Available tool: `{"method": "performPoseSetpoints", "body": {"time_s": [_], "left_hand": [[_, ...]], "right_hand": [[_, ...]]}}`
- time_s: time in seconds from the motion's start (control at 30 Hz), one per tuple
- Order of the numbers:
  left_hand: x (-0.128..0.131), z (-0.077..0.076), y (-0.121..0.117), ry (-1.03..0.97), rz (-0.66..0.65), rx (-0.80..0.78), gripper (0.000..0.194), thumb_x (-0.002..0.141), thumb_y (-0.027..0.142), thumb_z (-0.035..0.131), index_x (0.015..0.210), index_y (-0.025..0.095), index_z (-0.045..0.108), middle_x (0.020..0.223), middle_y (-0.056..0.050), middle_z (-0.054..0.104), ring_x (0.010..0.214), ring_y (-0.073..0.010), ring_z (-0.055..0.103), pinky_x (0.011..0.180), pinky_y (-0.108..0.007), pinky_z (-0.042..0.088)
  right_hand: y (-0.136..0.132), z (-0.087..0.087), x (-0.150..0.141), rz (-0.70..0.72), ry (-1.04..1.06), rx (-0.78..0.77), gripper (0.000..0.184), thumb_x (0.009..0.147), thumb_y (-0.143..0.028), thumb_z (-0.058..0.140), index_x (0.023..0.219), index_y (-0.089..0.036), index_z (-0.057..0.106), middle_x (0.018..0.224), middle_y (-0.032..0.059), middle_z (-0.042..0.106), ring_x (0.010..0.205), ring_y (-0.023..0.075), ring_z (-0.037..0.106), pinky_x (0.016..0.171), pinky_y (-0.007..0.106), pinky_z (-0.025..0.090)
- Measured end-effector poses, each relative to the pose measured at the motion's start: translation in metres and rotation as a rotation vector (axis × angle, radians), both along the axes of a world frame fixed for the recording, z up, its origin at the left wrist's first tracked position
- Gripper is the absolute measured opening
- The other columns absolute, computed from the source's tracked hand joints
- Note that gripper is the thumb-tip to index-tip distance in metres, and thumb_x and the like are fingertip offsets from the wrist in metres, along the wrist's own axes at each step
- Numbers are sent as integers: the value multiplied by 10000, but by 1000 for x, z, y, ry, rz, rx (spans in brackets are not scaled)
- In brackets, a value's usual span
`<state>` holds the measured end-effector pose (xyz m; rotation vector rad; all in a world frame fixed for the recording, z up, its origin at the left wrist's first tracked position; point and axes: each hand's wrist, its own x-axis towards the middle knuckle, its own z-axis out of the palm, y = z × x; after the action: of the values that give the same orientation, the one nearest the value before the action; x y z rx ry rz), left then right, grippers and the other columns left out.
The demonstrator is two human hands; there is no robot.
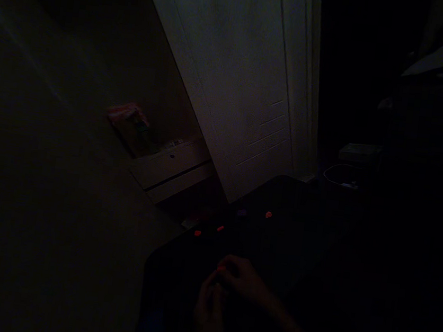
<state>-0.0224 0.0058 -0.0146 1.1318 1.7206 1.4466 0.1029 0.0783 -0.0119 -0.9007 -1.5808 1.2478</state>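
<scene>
The scene is very dark. Low in the middle, my right hand reaches in from the right, its fingers pinched round a small orange-red piece. My left hand comes up from below, and its closed fingertips meet the same piece from the left. What exactly the piece is cannot be made out. Beyond my hands on the dark tabletop lie a round orange piece, a short orange bar-like piece, a dim purple piece and an orange ring-like piece.
A pale door or panel stands behind the table. To its left is a drawer unit with a reddish packet on top. A white cable and a pale box lie at the right.
</scene>
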Motion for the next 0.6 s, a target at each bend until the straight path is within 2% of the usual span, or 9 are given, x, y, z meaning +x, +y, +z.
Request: {"method": "performPoseSetpoints", "body": {"time_s": [0.23, 0.6], "left_hand": [[1, 2, 1, 11, 23, 29, 626, 733, 645, 698, 1104, 142, 739, 965, -135, 748, 823, -248, 702, 731, -334, 544], [1, 3, 0, 7, 12, 34, 650, 740, 661, 690, 1115, 131, 730, 949, -139, 752, 783, -240, 703, 701, -335, 555]], "right_hand": [[2, -6, -2, -23, 0, 45, 218, 913, -350, 626, 977, -167, 724, 924, 59, 751, 851, 205, 678, 744, 285, 488], [3, -8, -2, -9, 6, 10, 233, 915, -367, 627, 995, -168, 718, 892, 53, 741, 801, 192, 666, 686, 267, 477]]}}
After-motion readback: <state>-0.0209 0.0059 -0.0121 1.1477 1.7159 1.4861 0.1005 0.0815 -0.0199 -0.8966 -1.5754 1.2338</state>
